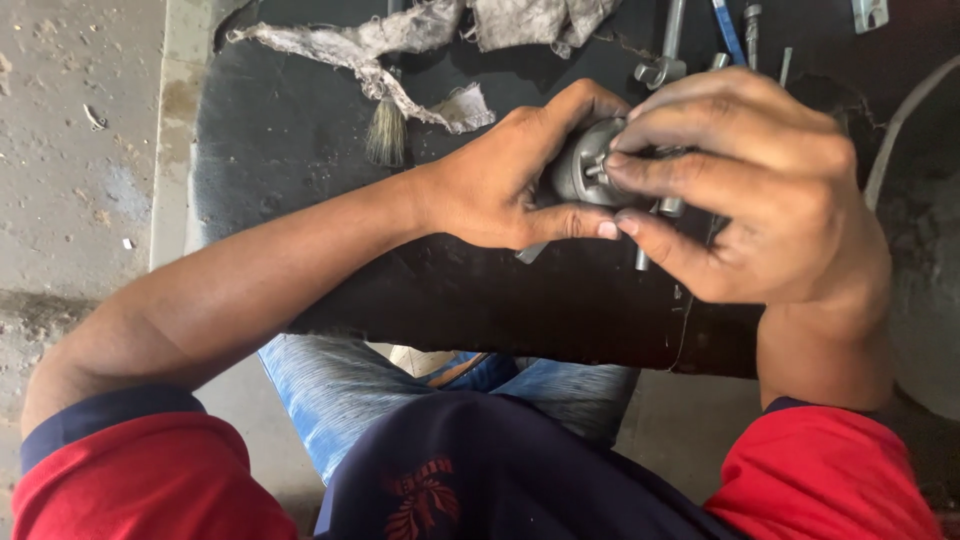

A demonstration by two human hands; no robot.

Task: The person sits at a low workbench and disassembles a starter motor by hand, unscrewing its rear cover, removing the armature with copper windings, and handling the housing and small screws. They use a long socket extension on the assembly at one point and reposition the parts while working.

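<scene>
Sitting between both hands' fingers (640, 160): metal part (583, 165).

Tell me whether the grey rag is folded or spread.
Spread, crumpled: the grey rag lies strung out in torn strips across the black mat, not folded.

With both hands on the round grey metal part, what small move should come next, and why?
Probably a short further twist by the right hand. Its fingertips pinch a small piece at the face of the round grey metal part, while the left hand cups that part above the black work surface, so it looks braced for turning.
</scene>
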